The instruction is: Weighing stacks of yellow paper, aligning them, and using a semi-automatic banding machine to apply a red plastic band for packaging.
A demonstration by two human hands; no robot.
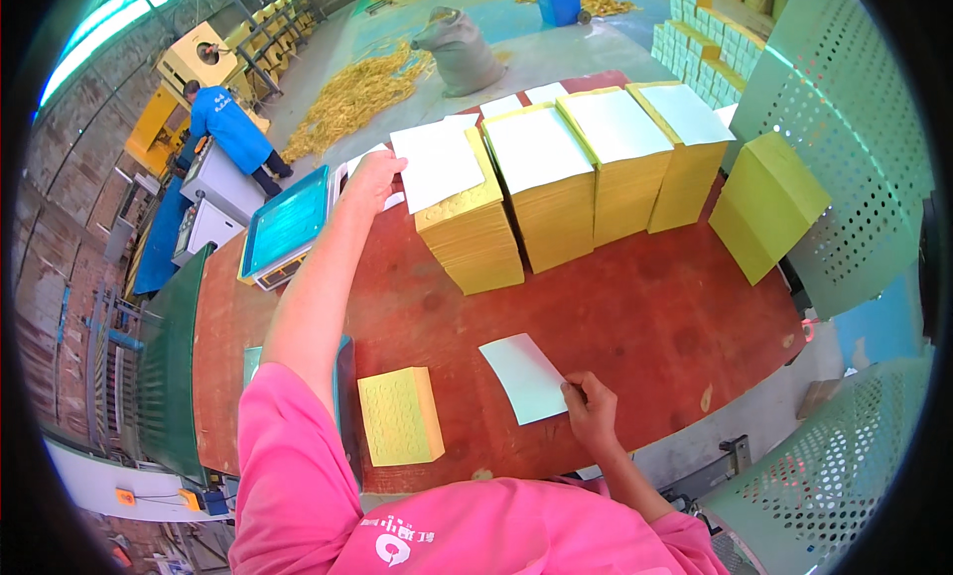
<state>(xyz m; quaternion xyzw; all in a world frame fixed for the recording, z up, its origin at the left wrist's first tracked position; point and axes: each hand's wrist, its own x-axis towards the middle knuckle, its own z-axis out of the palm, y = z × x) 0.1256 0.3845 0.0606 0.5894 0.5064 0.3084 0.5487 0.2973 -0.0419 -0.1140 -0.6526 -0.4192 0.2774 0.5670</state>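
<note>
Left hand point(372, 178) stretched out, fingers gripping a white sheet point(437, 163) atop the nearest tall yellow stack point(472, 233), right hand point(591, 408) pinching another white sheet point(526, 377) flat on the red table point(635, 317) near a small yellow pad point(400, 416); early, most stacks untouched.

Bright pink short-sleeved shirt with a white round emblem and lettering, forearms bare below the sleeves.
</note>
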